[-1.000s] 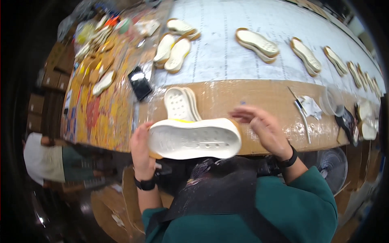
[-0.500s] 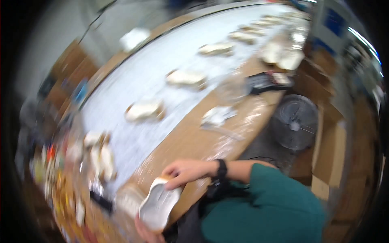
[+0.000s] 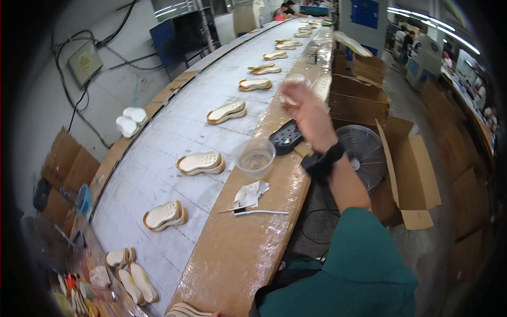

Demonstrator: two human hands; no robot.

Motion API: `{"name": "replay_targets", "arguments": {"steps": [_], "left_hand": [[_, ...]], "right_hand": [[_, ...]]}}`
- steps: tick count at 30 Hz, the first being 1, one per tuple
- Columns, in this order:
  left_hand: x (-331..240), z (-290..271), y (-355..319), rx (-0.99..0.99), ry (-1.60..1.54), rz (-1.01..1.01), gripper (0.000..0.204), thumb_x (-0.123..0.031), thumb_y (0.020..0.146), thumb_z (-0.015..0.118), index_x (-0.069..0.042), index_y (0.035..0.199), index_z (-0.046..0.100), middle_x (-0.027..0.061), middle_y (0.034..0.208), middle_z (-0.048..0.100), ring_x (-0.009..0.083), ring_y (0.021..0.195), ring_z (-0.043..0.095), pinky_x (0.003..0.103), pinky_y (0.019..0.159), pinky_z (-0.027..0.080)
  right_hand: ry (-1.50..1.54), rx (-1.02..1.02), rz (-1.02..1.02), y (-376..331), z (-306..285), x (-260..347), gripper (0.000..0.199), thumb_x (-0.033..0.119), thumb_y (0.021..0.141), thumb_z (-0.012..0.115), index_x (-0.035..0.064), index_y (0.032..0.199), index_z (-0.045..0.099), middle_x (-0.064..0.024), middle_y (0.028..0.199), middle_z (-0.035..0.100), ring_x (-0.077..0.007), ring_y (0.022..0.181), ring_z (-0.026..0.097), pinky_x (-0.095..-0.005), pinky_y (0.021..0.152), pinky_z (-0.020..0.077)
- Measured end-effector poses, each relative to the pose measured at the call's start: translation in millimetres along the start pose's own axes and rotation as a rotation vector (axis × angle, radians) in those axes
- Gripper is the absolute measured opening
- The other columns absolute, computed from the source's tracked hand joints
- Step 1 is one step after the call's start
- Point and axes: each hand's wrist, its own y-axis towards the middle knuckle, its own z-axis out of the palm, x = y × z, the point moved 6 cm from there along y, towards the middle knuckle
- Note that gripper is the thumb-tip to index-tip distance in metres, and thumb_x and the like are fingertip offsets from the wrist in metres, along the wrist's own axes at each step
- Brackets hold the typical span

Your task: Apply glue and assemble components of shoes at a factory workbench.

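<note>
My right hand (image 3: 311, 113), blurred by motion, reaches over the brown wrapped board. Its fingers are at a white shoe sole (image 3: 290, 94); whether they grip it is smeared. Another white sole (image 3: 322, 86) lies just right of it. At the lower edge, a sliver of my left hand (image 3: 216, 314) shows at the end of a pale shoe sole (image 3: 186, 310) with layered edges; most of that hand is cut off. White soles with tan edges stand in a line on the pale belt, the nearest pair (image 3: 165, 215) left of the board.
On the board (image 3: 232, 264) are a clear plastic bowl (image 3: 254, 157), crumpled white paper (image 3: 251, 194), a thin white stick (image 3: 261, 213) and a black sole-shaped item (image 3: 288, 138). A fan (image 3: 359, 156) and open cardboard boxes (image 3: 417, 174) stand right. More soles (image 3: 141, 282) lie at lower left.
My right hand has let go of the sole near my body and moved far forward along the board. My left hand has dropped almost out of the picture. The view has shifted.
</note>
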Motion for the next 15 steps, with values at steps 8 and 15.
{"name": "replay_targets", "arguments": {"steps": [8, 15], "left_hand": [[79, -64, 0, -0.153, -0.292, 0.16, 0.017, -0.002, 0.079, 0.052, 0.004, 0.095, 0.056, 0.0135, 0.104, 0.053, 0.02, 0.096, 0.052, 0.029, 0.085, 0.04], [103, -83, -31, -0.362, -0.582, 0.101, 0.016, -0.002, 0.081, 0.051, 0.002, 0.095, 0.057, 0.0096, 0.101, 0.056, 0.0153, 0.096, 0.051, 0.024, 0.082, 0.039]], "right_hand": [[0.151, 1.121, 1.047, -204, 300, -165, 0.038, 0.032, 0.089, 0.041, 0.0014, 0.111, 0.044, -0.0117, 0.097, 0.056, -0.0156, 0.085, 0.057, -0.0285, 0.072, 0.0484], [-0.409, 1.356, 0.446, -411, 454, -331, 0.05, 0.027, 0.08, 0.054, -0.0071, 0.113, 0.037, -0.0221, 0.104, 0.051, -0.0316, 0.093, 0.055, -0.0361, 0.078, 0.0454]]}}
